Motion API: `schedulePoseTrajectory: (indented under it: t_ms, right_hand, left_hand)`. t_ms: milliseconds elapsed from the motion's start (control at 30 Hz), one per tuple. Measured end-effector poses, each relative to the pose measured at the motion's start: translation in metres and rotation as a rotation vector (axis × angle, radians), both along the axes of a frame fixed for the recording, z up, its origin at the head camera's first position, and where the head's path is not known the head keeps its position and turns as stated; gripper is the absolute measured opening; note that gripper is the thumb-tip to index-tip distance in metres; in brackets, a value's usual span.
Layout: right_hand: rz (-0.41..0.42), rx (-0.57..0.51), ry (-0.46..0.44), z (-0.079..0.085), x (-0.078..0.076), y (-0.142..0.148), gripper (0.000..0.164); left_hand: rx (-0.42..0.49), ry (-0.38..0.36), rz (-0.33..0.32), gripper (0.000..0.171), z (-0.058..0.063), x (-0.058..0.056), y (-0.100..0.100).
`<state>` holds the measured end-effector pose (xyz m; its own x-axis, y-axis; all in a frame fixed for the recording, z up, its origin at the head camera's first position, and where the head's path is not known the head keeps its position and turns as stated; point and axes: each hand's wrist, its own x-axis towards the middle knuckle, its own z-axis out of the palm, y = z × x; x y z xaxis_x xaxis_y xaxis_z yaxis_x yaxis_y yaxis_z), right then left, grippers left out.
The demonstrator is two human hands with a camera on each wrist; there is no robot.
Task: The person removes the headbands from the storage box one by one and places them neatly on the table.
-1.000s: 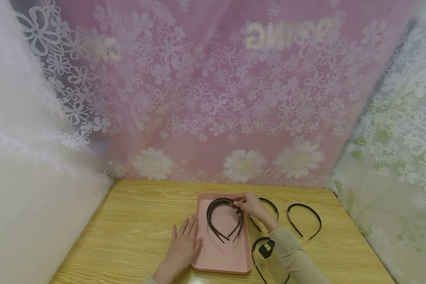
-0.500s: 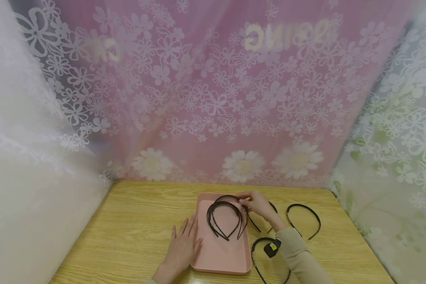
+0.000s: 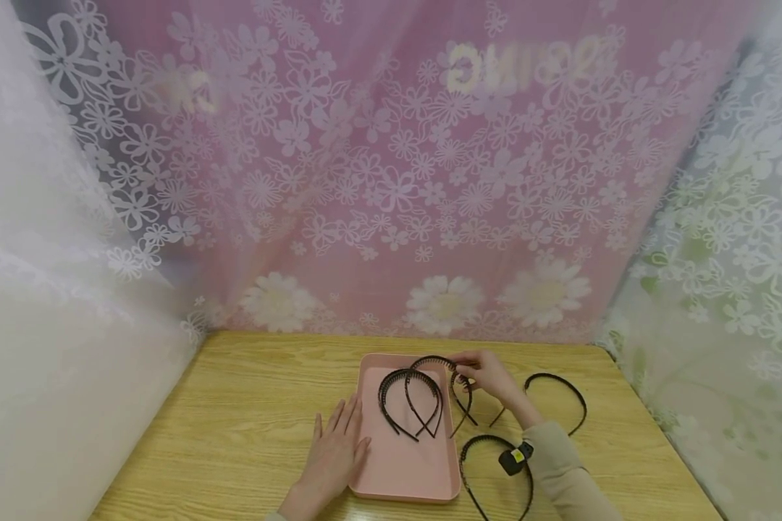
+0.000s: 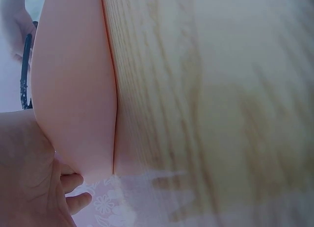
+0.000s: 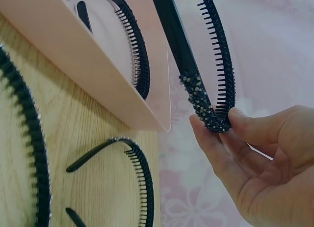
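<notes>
My right hand (image 3: 493,378) pinches a black toothed headband (image 5: 226,65) between thumb and fingers. Dark beads cover the part by the fingertips in the right wrist view. This headband is above the right side of a pink tray (image 3: 405,467), its ends pointing toward me. Inside the tray lie overlapping black headbands (image 3: 409,372); how many is hard to tell. My left hand (image 3: 331,452) rests with straight fingers along the tray's left edge. From the left wrist view, that hand (image 4: 27,173) is against the tray's outer wall (image 4: 76,79).
Right of the tray, the wooden table (image 3: 247,405) bears more headbands: one at the far right (image 3: 563,379), one in front (image 3: 485,439), and one partly hidden behind the right hand. A flowered curtain (image 3: 365,181) hangs behind and at both sides.
The right hand has drawn one headband away from those in the tray, moving it right and slightly back. The left hand stays where it was.
</notes>
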<state>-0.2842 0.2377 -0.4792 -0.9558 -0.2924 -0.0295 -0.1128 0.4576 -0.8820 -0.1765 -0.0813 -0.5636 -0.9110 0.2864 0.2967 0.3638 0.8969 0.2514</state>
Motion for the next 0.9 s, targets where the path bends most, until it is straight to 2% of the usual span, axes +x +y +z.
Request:
schedulePoseTrajectory:
  t_ms: [233, 667, 900]
  right_hand:
    - [0.002, -0.029, -0.014, 0.001, 0.006, 0.014, 0.037]
    - [-0.060, -0.025, 0.007, -0.001, 0.014, 0.044, 0.035]
    - [-0.085, -0.021, -0.001, 0.004, 0.021, 0.056, 0.036]
  left_hand:
    - [0.004, 0.004, -0.004, 0.064, 0.000, 0.000, 0.000]
    - [0.008, 0.002, -0.003, 0.064, -0.002, 0.000, -0.001]
    - [0.007, -0.003, -0.006, 0.063, 0.000, 0.001, 0.000]
